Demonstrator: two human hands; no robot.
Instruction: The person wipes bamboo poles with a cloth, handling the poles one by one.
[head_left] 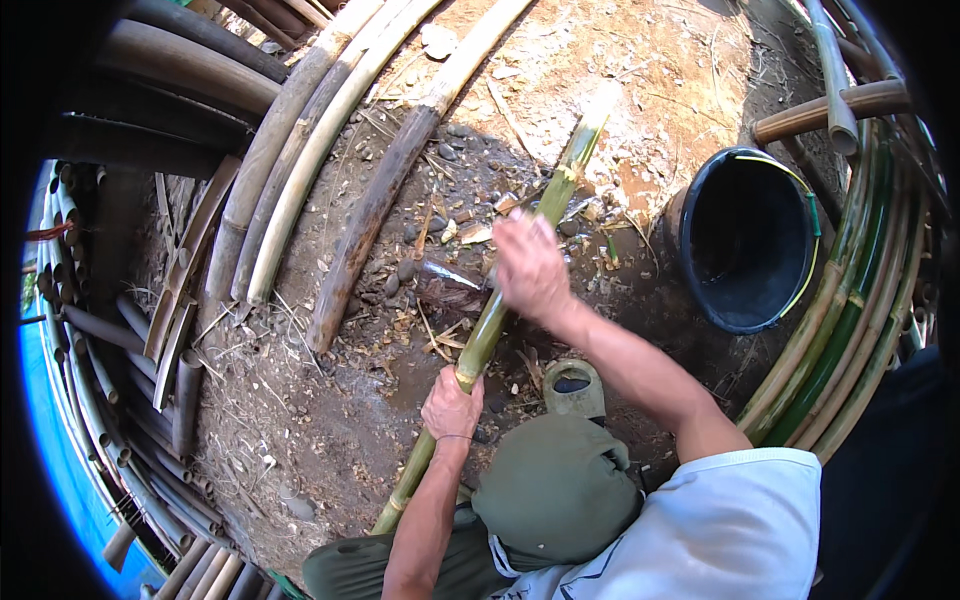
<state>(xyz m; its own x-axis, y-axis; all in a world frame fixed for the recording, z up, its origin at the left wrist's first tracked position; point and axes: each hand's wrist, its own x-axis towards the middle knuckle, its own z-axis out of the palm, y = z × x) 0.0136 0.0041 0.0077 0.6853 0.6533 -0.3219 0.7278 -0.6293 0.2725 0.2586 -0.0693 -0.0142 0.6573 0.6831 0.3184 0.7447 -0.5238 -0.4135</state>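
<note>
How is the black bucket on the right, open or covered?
Open: the black bucket shows its uncovered mouth and dark inside. Whether it holds anything, I cannot tell; it's too dark.

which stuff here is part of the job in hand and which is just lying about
Part of the job:
green bamboo pole, gripped by the left hand
right hand, blurred, at the pole; can't tell if it holds a tool

Seemingly just lying about:
black bucket
long dry poles, upper left
green and tan poles, far right
</note>
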